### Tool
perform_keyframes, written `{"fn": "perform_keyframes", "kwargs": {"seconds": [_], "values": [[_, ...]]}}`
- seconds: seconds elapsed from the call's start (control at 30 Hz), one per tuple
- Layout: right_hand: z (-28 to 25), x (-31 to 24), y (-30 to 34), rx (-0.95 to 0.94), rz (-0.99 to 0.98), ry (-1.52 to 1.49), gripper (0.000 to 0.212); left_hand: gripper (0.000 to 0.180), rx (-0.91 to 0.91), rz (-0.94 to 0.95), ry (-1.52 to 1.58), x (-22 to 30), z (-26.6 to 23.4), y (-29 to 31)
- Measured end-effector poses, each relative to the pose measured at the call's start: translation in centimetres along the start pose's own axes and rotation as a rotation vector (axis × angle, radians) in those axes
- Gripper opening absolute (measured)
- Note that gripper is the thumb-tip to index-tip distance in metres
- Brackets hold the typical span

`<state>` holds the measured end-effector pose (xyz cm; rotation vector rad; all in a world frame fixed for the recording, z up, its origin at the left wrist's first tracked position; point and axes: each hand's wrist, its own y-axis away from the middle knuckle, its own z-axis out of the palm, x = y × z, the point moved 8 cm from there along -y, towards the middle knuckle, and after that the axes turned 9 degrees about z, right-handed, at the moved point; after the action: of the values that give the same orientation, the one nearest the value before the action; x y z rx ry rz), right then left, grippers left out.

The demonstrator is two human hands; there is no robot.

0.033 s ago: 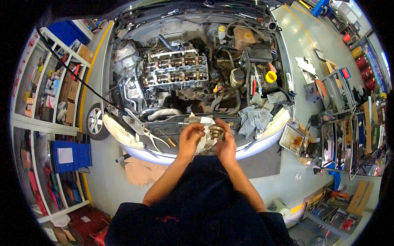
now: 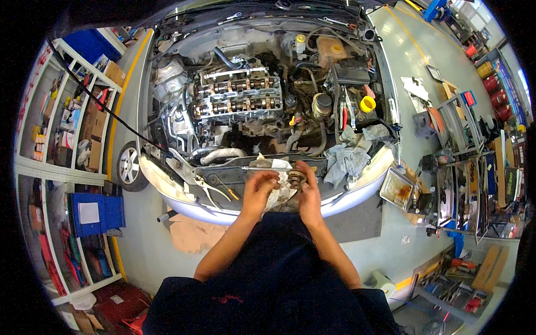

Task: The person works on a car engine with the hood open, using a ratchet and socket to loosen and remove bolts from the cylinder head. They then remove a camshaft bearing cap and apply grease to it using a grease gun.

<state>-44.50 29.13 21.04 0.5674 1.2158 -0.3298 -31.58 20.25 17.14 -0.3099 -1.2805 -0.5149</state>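
Note:
Over the front edge of the engine bay, my right hand [image 2: 309,192] grips a small round metal part [image 2: 296,178] with stacked rings, brassy and silvery; its exact kind is unclear. Close to its left, my left hand [image 2: 259,192] has its fingers curled together, and whatever they pinch is too small to make out. Beneath both hands lies a crumpled, stained white paper [image 2: 277,196]. Pliers [image 2: 210,187] and a screwdriver with a yellow-orange handle [image 2: 232,193] rest on the front panel to the left.
Ahead is the opened engine [image 2: 240,97] with its camshafts exposed. Blue-grey rags [image 2: 345,163] and a yellow cap [image 2: 368,104] lie on the right side of the bay. A shelf unit [image 2: 61,173] stands at left; a metal tray [image 2: 397,190] with brown residue sits at right.
The round metal part has tilted slightly in my right hand, whose fingers have shifted a little. My left hand stays almost where it was.

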Motion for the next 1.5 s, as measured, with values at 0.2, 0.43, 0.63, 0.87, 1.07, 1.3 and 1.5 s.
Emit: {"fn": "perform_keyframes", "kwargs": {"seconds": [0.2,0.43,0.63,0.87,1.07,1.3,1.5], "values": [[-0.2,-3.0,1.4,-0.009,-0.315,0.665,0.062,0.023,-0.157,-0.070,0.058,-0.8,2.5,0.6],[0.4,-3.8,2.5,-0.032,-0.340,0.732,0.073,0.018,-0.105,-0.139,0.198,-3.4,2.4,0.9],[0.4,-5.1,3.2,0.010,-0.422,0.735,0.074,0.018,-0.115,-0.232,0.380,-3.0,3.1,1.5],[-0.3,-5.1,3.6,0.028,-0.400,0.695,0.069,0.017,0.031,-0.148,0.099,-2.8,1.4,1.7],[-3.5,-4.5,3.0,0.040,-0.348,0.815,0.064,0.022,-0.258,0.143,-0.463,4.1,6.4,2.4],[-7.1,-5.2,2.6,0.167,-0.297,0.837,0.075,0.032,-0.210,0.160,-0.762,5.1,11.1,3.0],[-11.2,-6.3,0.7,0.162,-0.354,0.812,0.068,0.044,-0.220,-0.019,-0.776,1.8,14.9,1.8]]}}
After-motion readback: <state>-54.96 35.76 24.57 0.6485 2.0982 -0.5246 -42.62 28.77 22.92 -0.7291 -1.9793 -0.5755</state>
